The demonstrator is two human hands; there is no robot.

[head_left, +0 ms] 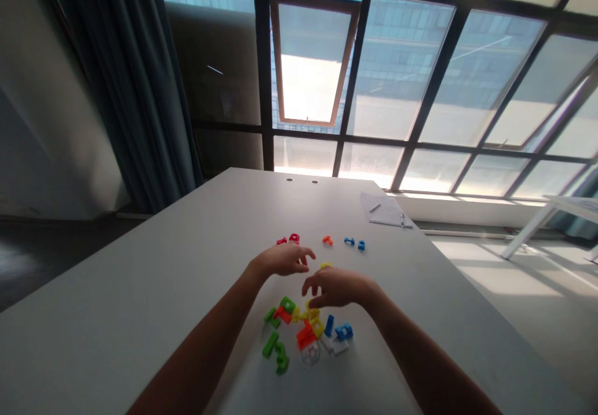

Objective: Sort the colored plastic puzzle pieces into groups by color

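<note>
Daylight from a big gridded window (397, 72) falls across a pale table (140, 296) on my feed. Green, red, yellow, blue and clear plastic blocks (303, 331) sit in a loose heap mid-table, right below the hands, which seems to be why both are held low and curled there. The left hand (283, 260) and right hand (336, 287) are apart but close, their fingers turned toward each other. Neither is clamped on anything I can make out, though I can't tell whether either pinches a small piece. A yellow block (326, 265) sits just past the right hand. Farther out, small red, orange and blue pieces (327, 240) lie spaced in a loose row, away from the heap. Papers (385, 209) with a pen (374, 207) rest near the far edge, and a dark curtain (131, 78) hangs to the left.
</note>
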